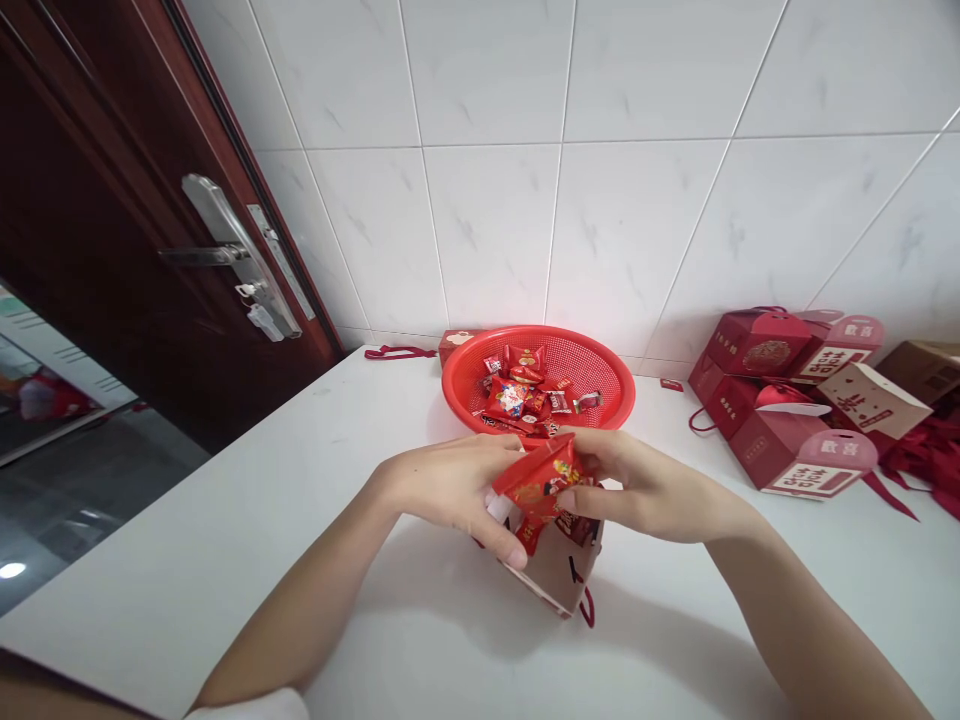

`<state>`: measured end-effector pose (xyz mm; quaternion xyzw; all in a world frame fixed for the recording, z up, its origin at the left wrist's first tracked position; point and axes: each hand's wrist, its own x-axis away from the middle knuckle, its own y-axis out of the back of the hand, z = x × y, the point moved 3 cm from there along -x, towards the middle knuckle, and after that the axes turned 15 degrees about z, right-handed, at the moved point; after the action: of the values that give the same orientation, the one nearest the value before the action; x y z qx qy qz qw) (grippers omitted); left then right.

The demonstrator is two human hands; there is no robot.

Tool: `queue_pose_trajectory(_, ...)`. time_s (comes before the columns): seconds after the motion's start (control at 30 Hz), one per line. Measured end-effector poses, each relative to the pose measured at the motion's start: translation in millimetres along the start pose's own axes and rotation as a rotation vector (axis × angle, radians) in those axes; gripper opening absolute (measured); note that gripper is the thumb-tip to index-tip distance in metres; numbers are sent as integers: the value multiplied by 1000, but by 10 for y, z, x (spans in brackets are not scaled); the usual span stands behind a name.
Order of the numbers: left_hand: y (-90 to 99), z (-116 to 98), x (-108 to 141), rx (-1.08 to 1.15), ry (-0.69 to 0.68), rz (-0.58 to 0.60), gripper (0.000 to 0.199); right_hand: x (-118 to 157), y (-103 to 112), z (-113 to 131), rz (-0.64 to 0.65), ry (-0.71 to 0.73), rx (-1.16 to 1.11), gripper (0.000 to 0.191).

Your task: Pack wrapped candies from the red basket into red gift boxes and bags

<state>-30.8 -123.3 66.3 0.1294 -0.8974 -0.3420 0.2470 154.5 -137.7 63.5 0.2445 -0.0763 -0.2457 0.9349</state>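
Note:
An open paper candy box with a dark red cord stands on the table in front of me. My left hand grips its left side, thumb along the rim. In my right hand is a red candy packet, pinched between thumb and fingers above the box's opening. Other red wrapped sweets lie inside the box, partly hidden by the packet and my fingers. Just behind stands a red plastic basket holding several wrapped sweets.
Several red and pink gift boxes are stacked at the right, with dark red ribbons beside them. A small red box sits behind the basket. Tiled wall backs the white table; a brown door is at left.

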Motion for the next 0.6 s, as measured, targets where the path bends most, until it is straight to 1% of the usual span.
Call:
queue_pose_trajectory(0.1,4,22,7,-58,79,-6,56,-1,-5,-47,21,-105,109,9)
queue_pose_trajectory(0.17,0,17,12,-102,99,-2,53,9,3,-52,16,-146,153,10)
queue_pose_trajectory(0.27,-9,3,36,-158,129,-31,54,61,31,-11,2,-148,172,7)
queue_pose_trajectory(0.33,-13,-2,53,-177,157,-63,61,107,56,33,-10,-119,170,7)
queue_pose_trajectory(0.4,-19,-7,53,-180,168,-68,66,143,81,62,-30,-114,184,9)
queue_pose_trajectory(0.53,-17,2,-2,-153,166,-53,66,156,104,54,-53,-185,233,12)
queue_pose_trajectory(0.6,-9,23,-34,-144,151,-67,71,134,90,35,-19,-209,250,16)
